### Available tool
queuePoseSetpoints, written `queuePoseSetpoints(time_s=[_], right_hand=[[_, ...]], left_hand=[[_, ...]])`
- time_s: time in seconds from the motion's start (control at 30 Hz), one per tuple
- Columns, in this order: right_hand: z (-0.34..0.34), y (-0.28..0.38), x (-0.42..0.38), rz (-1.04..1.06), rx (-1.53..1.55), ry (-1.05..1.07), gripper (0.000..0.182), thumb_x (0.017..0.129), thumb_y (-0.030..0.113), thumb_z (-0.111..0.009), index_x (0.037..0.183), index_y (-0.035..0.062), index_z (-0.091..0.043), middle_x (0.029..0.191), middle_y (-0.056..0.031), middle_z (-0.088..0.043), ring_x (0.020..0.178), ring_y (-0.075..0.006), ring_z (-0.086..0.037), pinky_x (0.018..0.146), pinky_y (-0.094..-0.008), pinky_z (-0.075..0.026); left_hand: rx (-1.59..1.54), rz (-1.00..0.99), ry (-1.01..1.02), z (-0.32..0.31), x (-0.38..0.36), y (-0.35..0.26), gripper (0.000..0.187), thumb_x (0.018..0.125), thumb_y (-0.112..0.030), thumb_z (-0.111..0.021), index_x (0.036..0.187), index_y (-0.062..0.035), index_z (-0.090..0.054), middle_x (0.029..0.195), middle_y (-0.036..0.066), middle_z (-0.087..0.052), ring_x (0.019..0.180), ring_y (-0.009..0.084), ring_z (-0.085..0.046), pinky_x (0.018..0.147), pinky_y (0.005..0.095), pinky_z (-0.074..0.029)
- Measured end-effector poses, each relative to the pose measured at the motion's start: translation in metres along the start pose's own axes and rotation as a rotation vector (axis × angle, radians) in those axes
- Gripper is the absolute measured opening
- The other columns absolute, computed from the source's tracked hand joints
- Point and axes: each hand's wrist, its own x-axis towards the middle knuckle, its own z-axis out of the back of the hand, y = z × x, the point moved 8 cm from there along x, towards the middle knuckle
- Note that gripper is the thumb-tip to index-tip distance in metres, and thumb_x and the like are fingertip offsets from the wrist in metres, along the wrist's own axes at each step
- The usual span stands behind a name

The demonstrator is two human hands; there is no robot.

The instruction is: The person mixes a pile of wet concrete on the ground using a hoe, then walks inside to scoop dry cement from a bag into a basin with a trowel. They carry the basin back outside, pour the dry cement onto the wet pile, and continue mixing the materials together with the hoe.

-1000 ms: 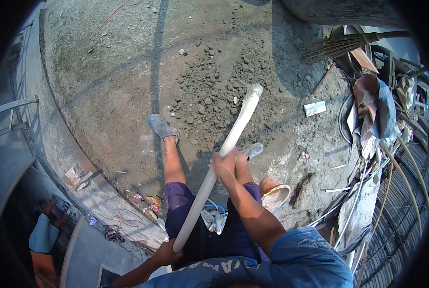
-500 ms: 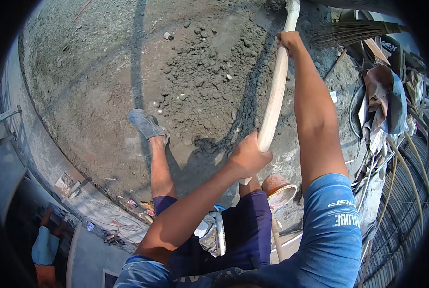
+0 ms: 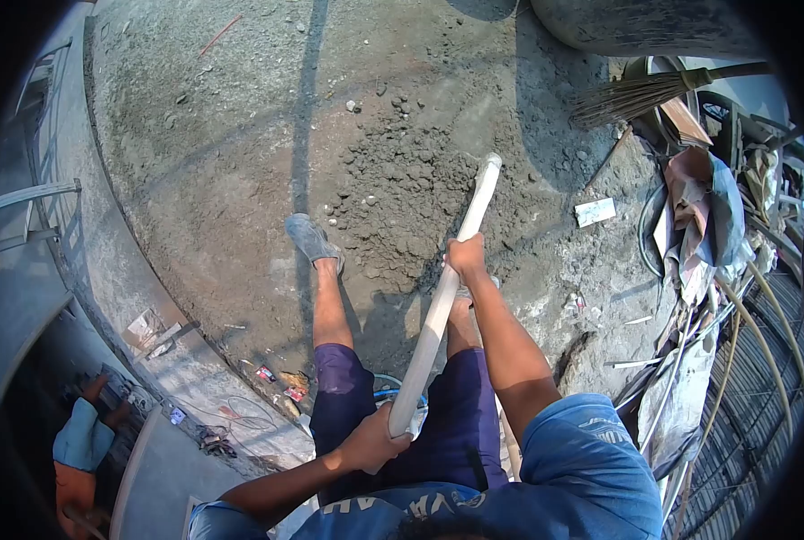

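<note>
My left hand (image 3: pixel 372 441) is closed around the lower end of a hoe's long, pale wooden handle (image 3: pixel 431 328), close to my lap. Farther up the same handle my right hand (image 3: pixel 467 256) grips it, fingers wrapped round. The handle slants up and away to the right. Its far end rests at a heap of wet grey mortar (image 3: pixel 402 193), and the hoe's blade is hard to make out against the mix. My left foot, in a grey shoe (image 3: pixel 310 238), stands at the heap's left edge.
A straw broom (image 3: pixel 632 97) and a large dark rounded container (image 3: pixel 654 27) are at upper right. Crumpled sacks (image 3: pixel 704 202) and bent rods (image 3: pixel 771 315) lie along the right. A low concrete edge (image 3: pixel 136 243) curves along the left; another person (image 3: pixel 82 450) is beyond it.
Both hands have drawn the hoe back toward my body, its far end moving from the top of the view to the mortar heap. My view has shifted a little.
</note>
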Motion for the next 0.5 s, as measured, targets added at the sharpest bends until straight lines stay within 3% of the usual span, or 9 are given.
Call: queuePoseSetpoints(time_s=[0.03, 0.07, 0.13, 0.23, 0.27, 0.33, 0.37, 0.43, 0.5], right_hand=[[-0.002, 0.003, -0.050, 0.030, 0.188, 0.043, 0.046, 0.083, 0.007, -0.059, 0.115, -0.0072, -0.029, 0.083, -0.0237, -0.060, 0.061, -0.0275, -0.064, 0.051, -0.0371, -0.052], [-0.001, 0.002, -0.094, 0.072, 0.163, -0.006, 0.045, 0.082, 0.003, -0.058, 0.114, -0.0078, -0.028, 0.078, -0.0184, -0.057, 0.057, -0.0241, -0.060, 0.046, -0.0345, -0.050], [-0.008, -0.021, -0.166, 0.075, 0.256, 0.018, 0.054, 0.080, 0.000, -0.056, 0.122, -0.0037, -0.022, 0.085, -0.0184, -0.053, 0.056, -0.0241, -0.060, 0.046, -0.0336, -0.050], [-0.011, 0.005, -0.199, 0.141, 0.338, 0.042, 0.059, 0.079, -0.002, -0.055, 0.127, 0.0007, -0.019, 0.089, -0.0174, -0.051, 0.056, -0.0228, -0.059, 0.046, -0.0324, -0.050], [-0.018, 0.010, -0.200, 0.152, 0.387, 0.073, 0.061, 0.079, -0.002, -0.054, 0.128, 0.0030, -0.018, 0.091, -0.0167, -0.050, 0.055, -0.0218, -0.058, 0.046, -0.0318, -0.050], [-0.026, 0.043, -0.134, 0.237, 0.423, 0.097, 0.052, 0.082, -0.005, -0.051, 0.123, 0.0073, -0.022, 0.088, -0.0133, -0.049, 0.056, -0.0188, -0.055, 0.046, -0.0313, -0.051], [-0.029, 0.083, -0.100, 0.241, 0.457, 0.114, 0.047, 0.082, -0.004, -0.052, 0.118, 0.0075, -0.024, 0.085, -0.0121, -0.047, 0.054, -0.0175, -0.055, 0.044, -0.0313, -0.050], [-0.035, 0.166, -0.023, 0.339, 0.299, 0.079, 0.039, 0.082, -0.001, -0.054, 0.110, 0.0057, -0.027, 0.082, -0.0131, -0.049, 0.052, -0.0169, -0.053, 0.040, -0.0322, -0.048], [-0.045, 0.240, 0.059, 0.470, 0.123, 0.051, 0.037, 0.081, 0.003, -0.058, 0.108, -0.0002, -0.032, 0.075, -0.0125, -0.053, 0.052, -0.0185, -0.056, 0.043, -0.0345, -0.050]], left_hand=[[0.143, 0.001, -0.009, 0.009, -0.023, 0.030, 0.055, 0.081, -0.028, -0.068, 0.116, 0.0046, -0.042, 0.088, 0.024, -0.063, 0.071, 0.0338, -0.066, 0.065, 0.0410, -0.052], [0.237, 0.040, 0.021, 0.013, -0.047, 0.065, 0.055, 0.080, -0.031, -0.068, 0.117, 0.0015, -0.044, 0.096, 0.028, -0.063, 0.087, 0.0407, -0.065, 0.076, 0.0445, -0.052], [0.266, 0.122, 0.092, 0.008, -0.087, 0.139, 0.055, 0.079, -0.031, -0.068, 0.118, 0.0004, -0.045, 0.096, 0.028, -0.063, 0.093, 0.0395, -0.064, 0.079, 0.0440, -0.051], [0.211, 0.161, 0.109, 0.002, -0.109, 0.177, 0.057, 0.078, -0.031, -0.069, 0.119, -0.0005, -0.044, 0.092, 0.028, -0.064, 0.089, 0.0404, -0.065, 0.078, 0.0455, -0.052], [0.278, 0.051, 0.049, 0.005, -0.095, 0.170, 0.053, 0.079, -0.030, -0.068, 0.116, -0.0003, -0.045, 0.087, 0.027, -0.064, 0.085, 0.0421, -0.065, 0.075, 0.0477, -0.052], [0.304, 0.115, -0.059, 0.023, -0.037, 0.136, 0.046, 0.079, -0.026, -0.067, 0.110, -0.0006, -0.045, 0.085, 0.028, -0.063, 0.082, 0.0439, -0.064, 0.074, 0.0488, -0.052], [0.285, 0.052, -0.135, 0.039, 0.001, 0.105, 0.042, 0.079, -0.024, -0.066, 0.106, -0.0002, -0.045, 0.086, 0.029, -0.063, 0.082, 0.0452, -0.063, 0.073, 0.0496, -0.051], [0.190, -0.257, -0.308, 0.063, 0.089, 0.050, 0.048, 0.078, -0.023, -0.065, 0.112, 0.0034, -0.044, 0.086, 0.030, -0.062, 0.084, 0.0458, -0.062, 0.074, 0.0505, -0.051], [0.056, -0.308, -0.457, 0.092, 0.153, -0.021, 0.049, 0.077, -0.021, -0.066, 0.112, 0.0042, -0.044, 0.088, 0.030, -0.062, 0.087, 0.0456, -0.061, 0.074, 0.0492, -0.051]])
